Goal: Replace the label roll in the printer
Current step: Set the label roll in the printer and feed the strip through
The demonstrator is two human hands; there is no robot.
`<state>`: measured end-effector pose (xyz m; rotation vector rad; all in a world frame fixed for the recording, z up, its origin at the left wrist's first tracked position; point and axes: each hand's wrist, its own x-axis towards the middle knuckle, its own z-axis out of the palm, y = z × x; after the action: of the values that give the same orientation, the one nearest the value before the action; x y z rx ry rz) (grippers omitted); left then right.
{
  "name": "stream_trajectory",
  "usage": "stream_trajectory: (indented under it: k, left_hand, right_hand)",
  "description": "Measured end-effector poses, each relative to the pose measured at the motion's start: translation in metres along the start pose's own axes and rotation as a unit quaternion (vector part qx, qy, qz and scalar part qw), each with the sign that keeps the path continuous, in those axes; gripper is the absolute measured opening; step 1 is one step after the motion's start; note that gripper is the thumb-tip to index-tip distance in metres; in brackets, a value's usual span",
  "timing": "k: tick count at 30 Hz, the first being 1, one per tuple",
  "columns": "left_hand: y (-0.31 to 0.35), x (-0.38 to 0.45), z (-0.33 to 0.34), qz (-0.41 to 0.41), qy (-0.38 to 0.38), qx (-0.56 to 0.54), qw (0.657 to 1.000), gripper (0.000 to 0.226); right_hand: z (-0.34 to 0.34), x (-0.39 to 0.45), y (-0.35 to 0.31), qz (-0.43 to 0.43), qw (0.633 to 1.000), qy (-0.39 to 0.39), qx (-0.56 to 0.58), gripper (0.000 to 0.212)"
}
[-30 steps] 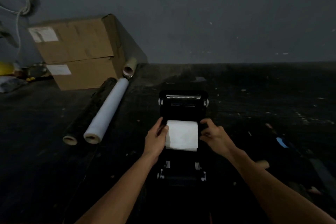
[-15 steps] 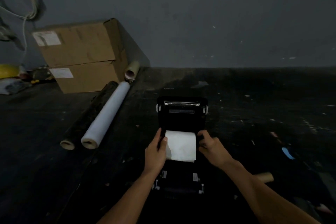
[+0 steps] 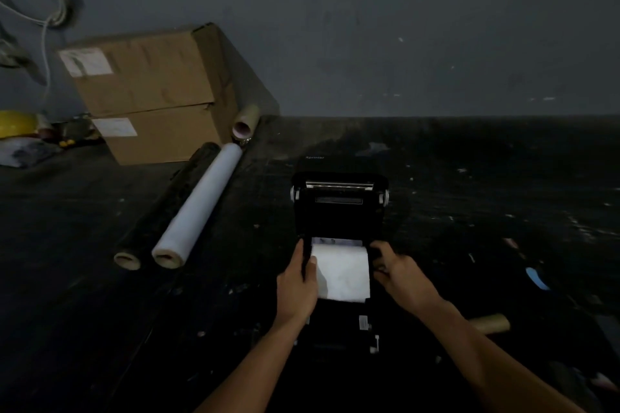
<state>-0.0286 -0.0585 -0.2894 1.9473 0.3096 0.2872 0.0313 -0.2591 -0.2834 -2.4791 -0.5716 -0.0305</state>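
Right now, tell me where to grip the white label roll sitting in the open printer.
Grip the label roll by its two flat ends, coming down from above. It lies on its side across the printer bay, lid raised, with the left hand and right hand already flanking those ends; its curved face would likely slip.

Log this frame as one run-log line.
stage: seating roll | black label printer: lid open | white label roll: in bay | left hand, right hand: flanking roll

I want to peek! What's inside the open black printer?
A white label roll sits inside the printer, between both hands. What holds its ends is hidden by the fingers.
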Motion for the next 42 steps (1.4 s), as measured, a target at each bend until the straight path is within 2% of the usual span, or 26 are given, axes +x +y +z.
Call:
stream_trajectory:
  k: [3,8,13,17,21,26,32,42]
  left_hand:
    - [0.000,0.005,0.004,0.011,0.016,0.022,1.000,0.048]
    - [0.007,0.016,0.007,-0.002,-0.001,0.021,1.000,0.050]
    - [0.010,0.021,0.002,-0.002,-0.022,0.030,0.999,0.053]
    - [0.008,0.019,-0.009,0.009,0.006,0.053,0.999,0.062]
    - [0.002,0.015,-0.016,-0.010,-0.049,0.063,0.997,0.070]
    - [0.002,0.016,-0.010,-0.027,-0.090,0.079,0.992,0.067]
    - [0.001,0.015,-0.013,-0.037,-0.107,0.070,0.991,0.073]
    - [-0.005,0.007,-0.018,-0.041,-0.105,0.063,0.992,0.075]
  right_hand:
    - [-0.001,0.010,0.002,-0.013,1.000,0.026,-0.012,0.055]
    - [0.002,0.020,0.009,0.000,0.999,0.036,0.000,0.057]
    - [0.001,0.011,-0.001,0.097,0.979,0.140,0.115,0.039]
    - [0.004,-0.006,-0.011,0.133,0.970,0.102,0.177,0.052]
    - [0.012,-0.011,-0.008,0.141,0.973,0.070,0.168,0.059]
    - [0.013,-0.015,-0.008,0.141,0.974,0.082,0.156,0.050]
    - [0.010,-0.023,-0.012,0.151,0.962,0.059,0.218,0.065]
    - [0.016,-0.022,-0.007,0.152,0.978,0.003,0.145,0.063]
